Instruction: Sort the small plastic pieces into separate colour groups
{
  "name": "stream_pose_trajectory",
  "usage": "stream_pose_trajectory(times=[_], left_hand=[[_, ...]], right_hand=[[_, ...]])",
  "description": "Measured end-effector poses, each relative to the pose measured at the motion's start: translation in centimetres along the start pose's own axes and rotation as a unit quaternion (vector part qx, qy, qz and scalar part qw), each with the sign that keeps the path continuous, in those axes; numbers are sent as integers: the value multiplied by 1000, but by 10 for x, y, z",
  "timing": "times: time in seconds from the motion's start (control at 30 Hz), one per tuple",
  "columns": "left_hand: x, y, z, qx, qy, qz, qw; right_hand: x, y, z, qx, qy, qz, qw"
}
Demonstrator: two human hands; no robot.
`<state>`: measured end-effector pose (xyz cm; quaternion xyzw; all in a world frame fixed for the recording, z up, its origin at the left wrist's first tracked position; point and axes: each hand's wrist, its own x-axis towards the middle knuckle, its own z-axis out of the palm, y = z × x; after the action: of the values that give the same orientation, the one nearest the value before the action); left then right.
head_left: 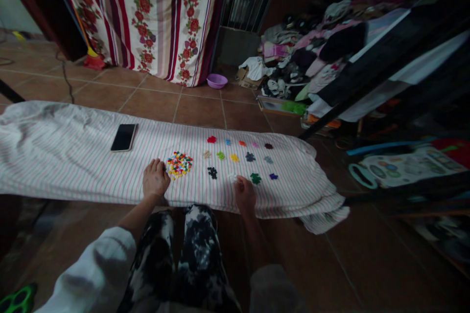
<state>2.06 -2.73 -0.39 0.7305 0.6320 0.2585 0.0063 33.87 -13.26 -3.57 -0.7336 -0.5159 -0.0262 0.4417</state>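
A mixed pile of small coloured pieces [179, 164] lies on the striped cloth [91, 171]. My left hand [156, 178] rests on the cloth just left of that pile, its fingers curled; whether they hold anything is hidden. My right hand [245, 193] is at the small white pile [232, 176], fingers pinched together, and what they hold is too small to name. Around it are single-colour piles, among them black [212, 172], dark green [255, 178], dark blue [273, 176], yellow [234, 157] and red [211, 140].
A phone [124, 137] lies on the cloth at the left. Beyond the cloth's far edge are a floral curtain [147, 19], a purple basin [217, 81] and a heap of clothes [312, 49]. A dark bar [330, 112] slants up at the right.
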Motion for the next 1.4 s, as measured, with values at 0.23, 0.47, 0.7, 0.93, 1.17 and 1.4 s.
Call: stream_pose_trajectory(times=[0.23, 0.47, 0.7, 0.93, 1.17, 1.4], left_hand=[[0, 0, 0, -1, 0, -8, 1000], [0, -2, 2, 1, 8, -1, 1000], [-1, -2, 2, 1, 12, 7, 1000], [0, 0, 1, 10, -1, -4, 1000], [0, 1, 0, 6, -9, -11, 1000], [1, 1, 1, -4, -8, -13, 1000]], right_hand=[[-1, 8, 1, 3, -27, -22, 999], [12, 12, 6, -15, -17, -56, 998], [13, 8, 8, -30, -9, -55, 998], [12, 10, 7, -8, 10, -39, 999], [14, -26, 10, 21, 6, -64, 998], [6, -89, 42, 93, -157, -78, 980]])
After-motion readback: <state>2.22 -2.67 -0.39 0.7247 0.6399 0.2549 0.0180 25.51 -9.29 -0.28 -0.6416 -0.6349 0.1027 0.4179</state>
